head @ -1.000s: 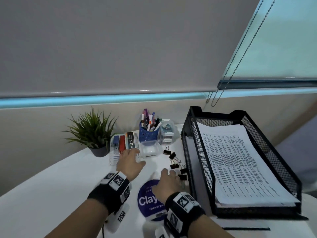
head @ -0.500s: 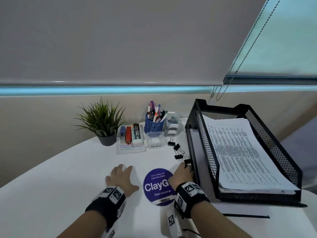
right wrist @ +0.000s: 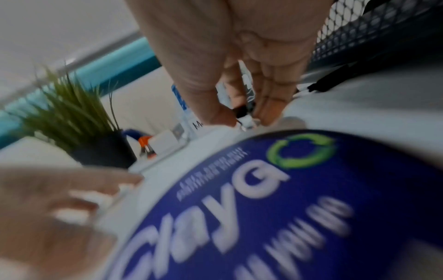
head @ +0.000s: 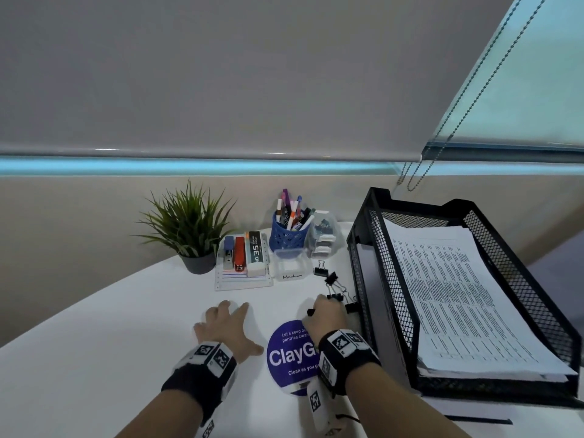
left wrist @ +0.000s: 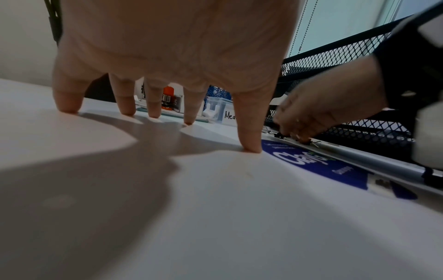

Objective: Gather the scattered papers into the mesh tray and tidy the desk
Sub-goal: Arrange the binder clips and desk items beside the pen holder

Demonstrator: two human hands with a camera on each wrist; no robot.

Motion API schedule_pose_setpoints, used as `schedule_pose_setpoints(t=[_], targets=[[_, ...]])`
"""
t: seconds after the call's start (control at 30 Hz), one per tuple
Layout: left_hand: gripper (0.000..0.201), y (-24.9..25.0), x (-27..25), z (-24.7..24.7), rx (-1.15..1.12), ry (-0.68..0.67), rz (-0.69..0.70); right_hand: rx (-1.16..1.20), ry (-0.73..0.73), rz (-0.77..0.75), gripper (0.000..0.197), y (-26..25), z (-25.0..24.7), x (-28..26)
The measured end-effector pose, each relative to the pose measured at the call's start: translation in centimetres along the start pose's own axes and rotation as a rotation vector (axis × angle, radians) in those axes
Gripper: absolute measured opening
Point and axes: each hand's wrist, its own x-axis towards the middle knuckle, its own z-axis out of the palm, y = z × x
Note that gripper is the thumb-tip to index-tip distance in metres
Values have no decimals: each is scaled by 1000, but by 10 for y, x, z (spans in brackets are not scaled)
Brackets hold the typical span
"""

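Observation:
The black mesh tray (head: 373,241) stands at the right of the white desk and holds a stack of printed papers (head: 448,295). Several black binder clips (head: 330,279) lie in a row beside the tray's left wall. My right hand (head: 325,312) is over the nearest clips, thumb and fingers curled and pinching a black binder clip (right wrist: 241,111) at the desk surface. My left hand (head: 226,324) rests spread on the bare desk, fingertips (left wrist: 69,106) touching down, holding nothing.
A round blue sticker (head: 289,355) lies between my hands. Behind are a potted plant (head: 189,229), a clear tray with staplers (head: 243,263), a small clear box (head: 290,267), a blue pen cup (head: 289,232) and stacked clear boxes (head: 324,238). Blind cords (head: 442,137) hang at the right.
My left hand drew back from the stapler tray and now lies spread on the desk. My right hand moved toward the tray wall and curled onto the nearest clips.

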Motion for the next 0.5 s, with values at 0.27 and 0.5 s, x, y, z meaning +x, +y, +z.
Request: schedule_pose_setpoints(t=[0.27,0.5], targets=[[97,-8,1,6,42,5,66,205,168,-231,30,-54,-18,58],[96,-10,0,7,21,-2,90,266,292,-87,31,-40,-18,73]])
